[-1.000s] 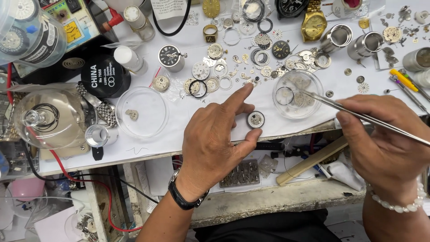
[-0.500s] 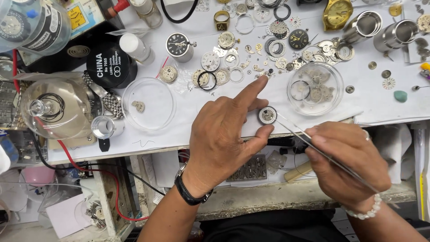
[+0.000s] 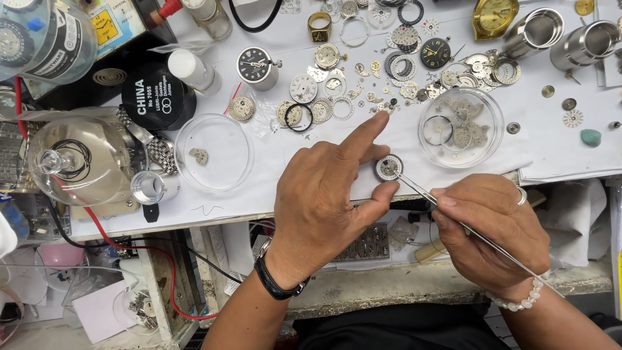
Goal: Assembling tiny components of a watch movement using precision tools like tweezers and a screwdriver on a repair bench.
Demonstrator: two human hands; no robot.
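My left hand [image 3: 327, 194] pinches a small round watch movement [image 3: 387, 168] between thumb and middle finger, with the index finger stretched out straight above it. My right hand [image 3: 492, 230] grips thin metal tweezers [image 3: 427, 194], whose tips touch the top of the movement. Both hands rest at the front edge of the white work surface [image 3: 272, 188]. A black watch band circles my left wrist and a pale bead bracelet my right wrist.
A clear dish [image 3: 461, 127] with movement parts sits right of the hands, and an empty-looking clear dish [image 3: 214, 152] holding one small piece sits left. Loose dials, rings and gears [image 3: 363, 78] crowd the far side. A glass dome [image 3: 71, 162] and steel cups [image 3: 564, 35] flank the bench.
My right hand has moved left with the tweezers, bringing the tips from over the clear dish onto the watch movement. My left hand keeps its hold on the movement.
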